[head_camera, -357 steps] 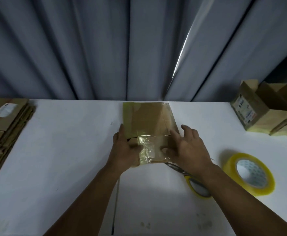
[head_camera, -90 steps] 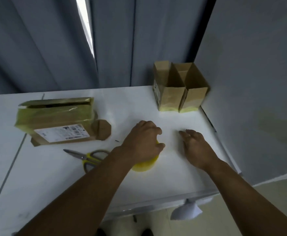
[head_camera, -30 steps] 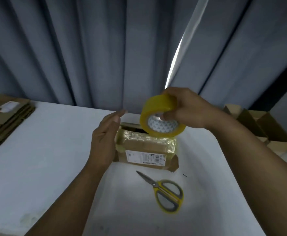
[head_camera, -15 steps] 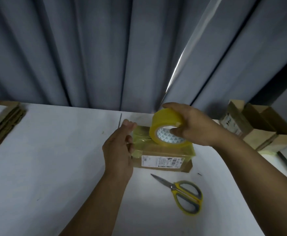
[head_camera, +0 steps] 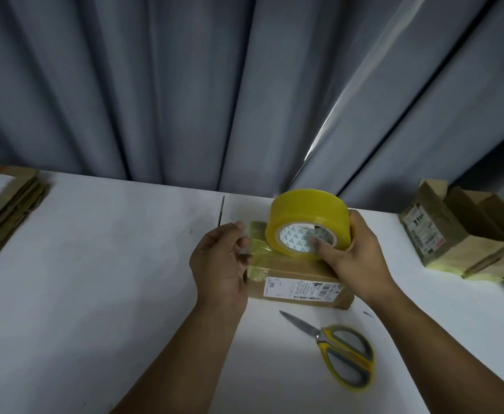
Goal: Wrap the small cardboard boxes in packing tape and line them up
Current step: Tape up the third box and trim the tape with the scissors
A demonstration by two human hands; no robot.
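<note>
A small cardboard box (head_camera: 298, 286) with a white label and some tape on it lies on the white table (head_camera: 101, 279), mid-frame. My right hand (head_camera: 354, 258) grips a yellow roll of packing tape (head_camera: 307, 224) just above the box, thumb at the core. My left hand (head_camera: 221, 264) is at the box's left end, fingers curled and pinching the clear tape end there. Two taped boxes (head_camera: 454, 243) stand side by side at the right edge.
Yellow-handled scissors (head_camera: 340, 351) lie on the table in front of the box. A stack of flattened cardboard (head_camera: 2, 210) sits at the far left. Grey curtains (head_camera: 185, 85) hang behind the table.
The roll has come down closer to the box's top. My left hand has stayed at the box's left end with its fingertips on the tape.
</note>
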